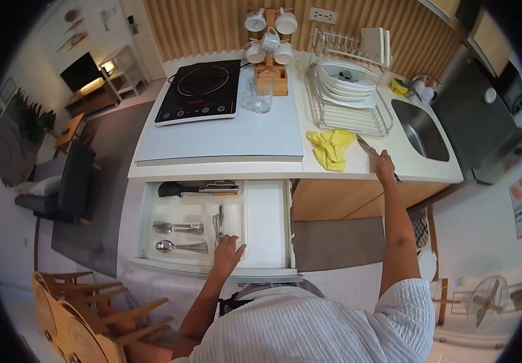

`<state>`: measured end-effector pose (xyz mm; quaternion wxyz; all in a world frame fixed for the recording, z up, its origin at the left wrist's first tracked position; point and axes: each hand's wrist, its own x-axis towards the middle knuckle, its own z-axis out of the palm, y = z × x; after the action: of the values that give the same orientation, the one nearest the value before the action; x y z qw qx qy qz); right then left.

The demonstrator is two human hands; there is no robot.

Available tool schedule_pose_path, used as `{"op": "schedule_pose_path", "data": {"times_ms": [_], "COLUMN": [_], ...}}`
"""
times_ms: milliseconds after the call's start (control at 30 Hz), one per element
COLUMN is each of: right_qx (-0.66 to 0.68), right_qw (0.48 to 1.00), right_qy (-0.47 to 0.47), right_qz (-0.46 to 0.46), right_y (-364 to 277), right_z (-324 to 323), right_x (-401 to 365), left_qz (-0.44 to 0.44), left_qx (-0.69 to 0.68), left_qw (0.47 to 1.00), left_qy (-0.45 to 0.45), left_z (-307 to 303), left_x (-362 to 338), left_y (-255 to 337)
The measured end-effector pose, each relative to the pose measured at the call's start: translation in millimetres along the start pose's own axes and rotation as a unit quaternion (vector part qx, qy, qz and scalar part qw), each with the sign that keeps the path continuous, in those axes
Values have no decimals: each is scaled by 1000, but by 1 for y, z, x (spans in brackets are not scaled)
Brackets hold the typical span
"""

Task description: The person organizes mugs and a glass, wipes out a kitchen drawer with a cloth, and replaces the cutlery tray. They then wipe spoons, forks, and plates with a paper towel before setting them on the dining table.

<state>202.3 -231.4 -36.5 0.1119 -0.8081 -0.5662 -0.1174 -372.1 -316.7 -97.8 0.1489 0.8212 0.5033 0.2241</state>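
We find a yellow cloth [331, 148] crumpled on the white counter [418, 172], just left of the knife [364, 144], with the dish rack [357, 126] behind and the sink [421, 130] to the right. Farther left: a black cooktop [197, 100], a clear glass [262, 100] beside it, a wooden stand hung with mugs [285, 23] behind. The open drawer [267, 227] juts out between the person and the counter.

In its tray [179, 210]: dark-handled utensils [191, 189] at the back, forks [178, 228] nearer, spoons [182, 247] nearest, more cutlery [218, 222] lengthwise in a narrow slot. The rack holds white dishes [354, 97].

Knife: at the counter's front, right hand's [383, 166] fingers closed around it. Left hand [228, 254]: over the slot's near end, fingers slightly apart; we cannot tell whether they grip anything.
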Motion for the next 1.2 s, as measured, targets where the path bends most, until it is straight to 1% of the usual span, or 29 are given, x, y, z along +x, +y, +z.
{"op": "schedule_pose_path", "data": {"times_ms": [33, 67, 100, 167, 233, 300, 333, 367, 400, 433, 467, 500, 533, 567, 600, 633, 700, 733, 767, 833, 900, 933, 967, 1000, 1033, 1067, 1100, 1167, 1200], "right_qx": [21, 42, 43, 21, 37, 108, 115, 168, 221, 227, 214, 201, 261, 285, 259, 231, 231, 228, 226, 310, 387, 522, 388, 409, 306, 196, 189, 97, 92], "right_qw": [997, 990, 990, 986, 985, 974, 973, 972, 967, 964, 952, 933, 914, 926, 931, 935, 930, 929, 929, 914, 880, 818, 853, 819, 821, 807, 808, 830, 851], "right_qy": [49, 98, 98, 123, 119, 117, 112, 102, 89, 81, 148, 215, 184, 123, 129, 137, 137, 139, 135, 100, 31, -91, -67, -206, -264, -319, -319, -191, -214], "right_qz": [-47, -91, -95, -111, -122, -159, -167, -131, -95, -108, -159, -208, -249, -217, -224, -231, -249, -256, -260, -241, -272, -225, -343, -345, -404, -456, -458, -514, -472], "right_y": [6, 14, 13, 0, 6, 9, 9, 9, 3, -13, -35, -60, -85, -120, -143, -156, -163, -167, -167, -173, -197, -207, -226, -245, -264, -280, -293, -311, -321], "right_z": [7, 13, 10, -1, 5, 12, 16, 21, 25, 17, -1, -17, -20, -40, -34, -24, 4, 10, 16, 5, -32, -18, -24, -11, 3, 17, 34, 71, 89], "right_x": [3, 8, 12, 16, 27, 37, 41, 44, 47, 46, 39, 31, 23, 6, -2, -5, 1, 2, -3, -14, -61, -89, -116, -139, -163, -181, -194, -209, -197], "left_qz": [-8, -36, -61, -83, -106, -103, -105, -118, -194, -266, -385, -395, -422, -437, -501, -506, -551, -553, -550, -545, -502, -501, -534, -565, -565, -561, -555, -554, -555], "left_qx": [2, 9, 15, 16, 18, 1, -6, 0, -34, -68, -218, -215, -348, -473, -469, -468, -504, -507, -531, -560, -609, -614, -584, -552, -557, -586, -614, -615, -612], "left_qw": [1000, 999, 997, 996, 994, 989, 983, 981, 960, 928, 857, 850, 783, 698, 652, 645, 595, 588, 579, 568, 557, 553, 546, 538, 534, 524, 514, 508, 506], "left_qy": [4, -20, -45, -32, -18, 109, 151, 152, 201, 253, 265, 275, 297, 314, 323, 331, 298, 302, 284, 258, 260, 258, 276, 294, 291, 259, 227, 237, 247], "left_z": [8, 15, 21, 21, 23, 22, 23, 25, 26, 25, 19, 19, 21, 25, 29, 27, 22, 22, 21, 33, 49, 48, 45, 40, 39, 39, 37, 35, 33], "left_x": [1, 3, 4, 0, -6, -16, -21, -27, -30, -31, -29, -30, -34, -39, -38, -36, -31, -28, -28, -34, -32, -29, -22, -17, -18, -19, -22, -23, -22], "left_y": [3, 5, 9, 20, 24, 24, 22, 21, 20, 19, 28, 25, 19, 13, 9, 9, 6, 0, -7, -20, -37, -35, -27, -25, -29, -33, -38, -34, -30]}}
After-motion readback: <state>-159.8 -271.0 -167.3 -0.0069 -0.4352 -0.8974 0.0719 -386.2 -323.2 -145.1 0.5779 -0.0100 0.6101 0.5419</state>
